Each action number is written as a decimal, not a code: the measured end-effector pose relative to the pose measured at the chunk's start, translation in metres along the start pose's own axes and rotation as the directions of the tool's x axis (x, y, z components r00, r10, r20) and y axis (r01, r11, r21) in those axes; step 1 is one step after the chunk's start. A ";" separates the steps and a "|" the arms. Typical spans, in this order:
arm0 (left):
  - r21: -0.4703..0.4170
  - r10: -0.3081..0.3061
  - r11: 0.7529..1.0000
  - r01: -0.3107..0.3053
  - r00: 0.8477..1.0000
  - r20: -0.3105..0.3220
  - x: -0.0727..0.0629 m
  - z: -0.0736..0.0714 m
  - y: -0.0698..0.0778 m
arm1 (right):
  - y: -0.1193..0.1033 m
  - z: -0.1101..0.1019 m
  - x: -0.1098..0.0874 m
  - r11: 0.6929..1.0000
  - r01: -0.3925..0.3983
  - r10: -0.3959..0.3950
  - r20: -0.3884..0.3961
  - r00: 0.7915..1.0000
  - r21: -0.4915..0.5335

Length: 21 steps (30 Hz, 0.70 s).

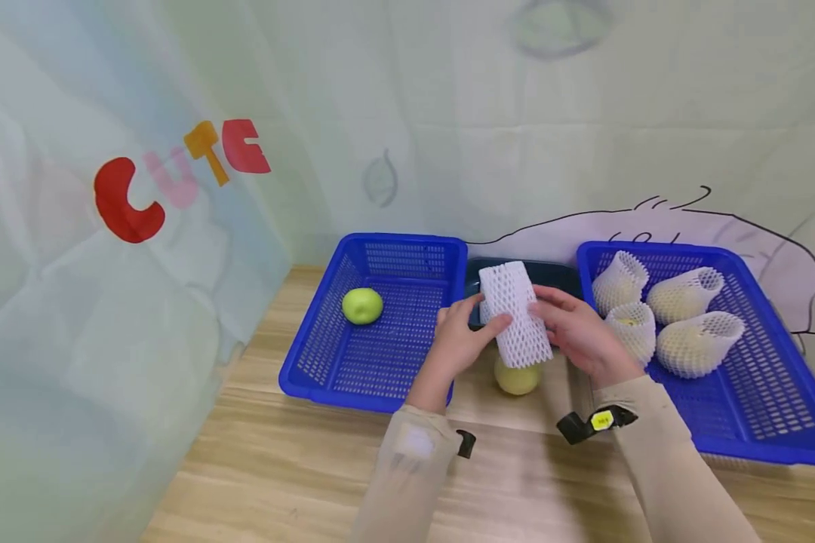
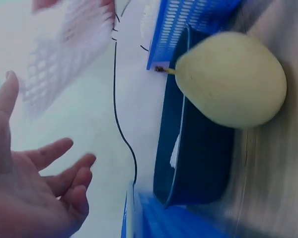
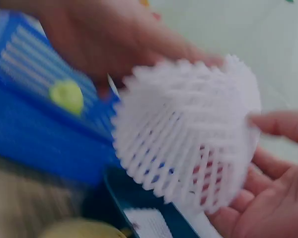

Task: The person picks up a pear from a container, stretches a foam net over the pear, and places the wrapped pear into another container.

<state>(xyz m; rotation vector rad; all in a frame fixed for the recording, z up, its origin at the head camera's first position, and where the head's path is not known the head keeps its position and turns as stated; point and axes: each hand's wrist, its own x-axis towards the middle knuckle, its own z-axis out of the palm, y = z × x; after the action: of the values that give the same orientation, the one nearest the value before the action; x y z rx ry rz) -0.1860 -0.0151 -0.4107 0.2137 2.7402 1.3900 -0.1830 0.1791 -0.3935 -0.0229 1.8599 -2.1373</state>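
A white foam fruit net (image 1: 516, 317) is held up in front of me, its mesh tube stretched wide in the right wrist view. My right hand (image 1: 580, 332) grips its right side between thumb and fingers. On its other side, my left hand (image 1: 458, 339) lays the thumb along the net; in the left wrist view its fingers (image 2: 59, 148) are spread and apart from the mesh. Below the net stands a bare pale-yellow pear (image 2: 233, 79) on the table, partly hidden in the head view. Behind it sits a dark teal bin (image 2: 203, 158) with white foam net inside.
The left blue basket (image 1: 373, 403) holds one green fruit (image 1: 363, 306). In the right blue basket (image 1: 774, 452) lie several net-wrapped pears (image 1: 696, 347). Both baskets flank the teal bin on the wooden table (image 1: 244, 483). A printed curtain (image 1: 448, 166) hangs close behind.
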 end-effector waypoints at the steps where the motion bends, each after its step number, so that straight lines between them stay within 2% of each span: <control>1: -0.038 -0.001 0.999 0.002 1.000 0.013 0.000 0.001 0.002 | 0.000 0.004 -0.003 1.000 -0.003 0.003 0.023 1.000 -0.008; 4: -0.168 -0.011 0.986 0.019 0.999 0.046 0.000 0.003 0.003 | 0.001 0.014 -0.007 0.998 -0.009 0.013 0.063 0.998 -0.067; 6: -0.248 -0.011 0.968 0.023 0.999 0.050 -0.001 0.003 0.001 | 0.001 0.017 -0.009 0.993 -0.006 0.010 0.034 0.999 -0.120; 9: -0.336 -0.007 0.942 0.015 1.000 0.026 -0.001 0.001 -0.005 | 0.002 0.015 -0.010 0.992 -0.015 0.004 -0.090 0.996 -0.124; 12: -0.354 -0.016 0.935 0.013 1.000 -0.005 -0.001 -0.004 -0.011 | 0.002 0.007 -0.011 0.996 -0.001 -0.018 -0.217 0.976 -0.088; 14: -0.363 -0.021 0.932 0.016 1.000 -0.011 0.000 -0.005 -0.014 | 0.003 0.004 -0.011 0.996 0.017 -0.038 -0.246 0.969 -0.086; 15: -0.388 -0.023 0.921 0.019 1.000 -0.004 0.000 -0.005 -0.014 | 0.004 0.003 -0.011 0.996 0.023 -0.044 -0.248 0.968 -0.088; 18: -0.532 0.002 0.846 0.031 0.998 0.060 0.000 0.000 -0.013 | 0.006 0.007 -0.011 0.989 0.024 -0.055 -0.215 0.975 -0.145; 21: -0.678 0.055 0.734 0.039 0.992 0.117 0.001 0.011 -0.010 | 0.008 0.014 -0.010 0.981 0.013 -0.046 -0.170 0.984 -0.192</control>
<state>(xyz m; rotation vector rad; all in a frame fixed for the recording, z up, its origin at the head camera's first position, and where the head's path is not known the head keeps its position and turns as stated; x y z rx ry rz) -0.1870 -0.0121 -0.4253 0.2538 1.9374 2.1723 -0.1684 0.1669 -0.3970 0.0976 2.1715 -2.0297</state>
